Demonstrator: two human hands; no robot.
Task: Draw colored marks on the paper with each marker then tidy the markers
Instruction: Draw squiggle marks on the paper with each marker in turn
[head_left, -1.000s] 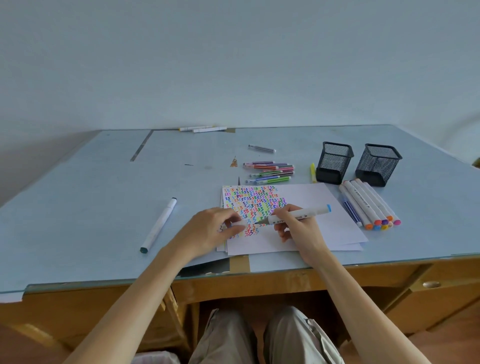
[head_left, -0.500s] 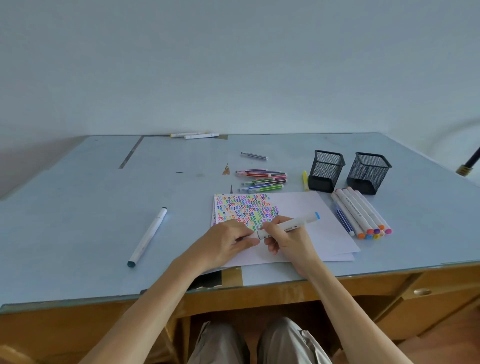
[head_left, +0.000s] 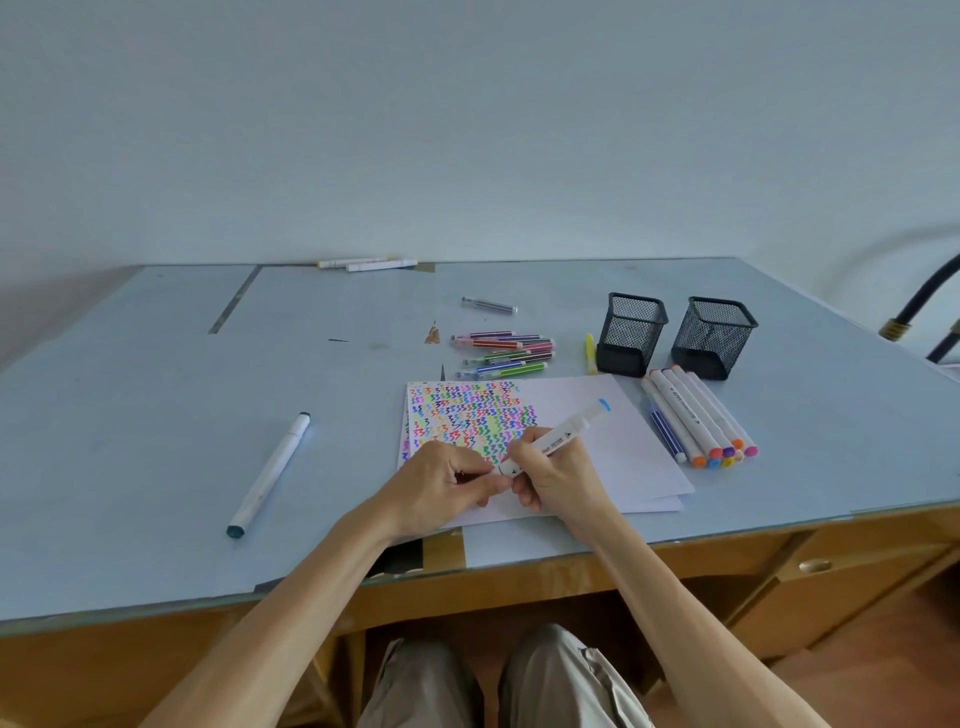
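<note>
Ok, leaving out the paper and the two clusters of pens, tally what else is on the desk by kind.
Black mesh holders: 2
Loose white markers: 3
Held white marker, in the right hand: 1
Yellow highlighter: 1
Grey pen: 1
Total: 8

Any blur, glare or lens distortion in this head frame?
Head view: soft, even daylight, no harsh glare; wide-angle bending curves the table edge; the blue-capped marker in the right hand is slightly soft; squiggles on the paper stay legible.
</note>
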